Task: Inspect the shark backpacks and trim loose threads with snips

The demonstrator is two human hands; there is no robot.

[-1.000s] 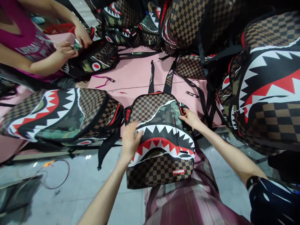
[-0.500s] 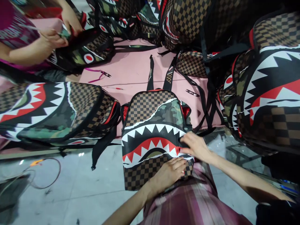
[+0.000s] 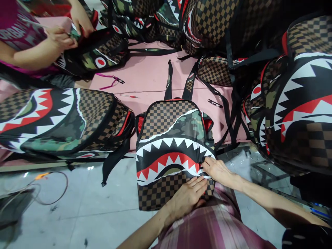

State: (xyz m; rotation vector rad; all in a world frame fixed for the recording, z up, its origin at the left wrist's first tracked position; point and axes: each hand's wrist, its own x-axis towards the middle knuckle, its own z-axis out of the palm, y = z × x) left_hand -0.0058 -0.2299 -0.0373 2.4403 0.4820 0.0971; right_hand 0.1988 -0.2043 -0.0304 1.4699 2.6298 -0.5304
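Note:
A small backpack [image 3: 166, 124] with a brown-and-black check, a camouflage patch and a printed shark mouth leans upright against my lap, front towards me. My left hand [image 3: 190, 192] lies flat on its lower right front, fingers stretched out and close together. Just above it, my right hand [image 3: 219, 171] has its fingertips pinched together at the lower end of a vertical zipper [image 3: 196, 138] on the right of the front. Whatever is between those fingertips is too small and hidden to make out. The shoulder straps [image 3: 188, 86] stretch away over the pink table.
Similar backpacks lie left [image 3: 95, 117] and right [image 3: 303, 93], with more at the back. On the pink table [image 3: 153, 76] are thread snips with a purple cord [image 3: 118, 80], a red-and-white pen [image 3: 129, 96] and black snips [image 3: 214, 103]. Across it, a co-worker's hands [image 3: 61, 38] handle another backpack.
My right hand has moved slightly down, and its spread fingers have closed together at the zipper's lower end. My left hand stays flat on the backpack. The whole view has shifted a little.

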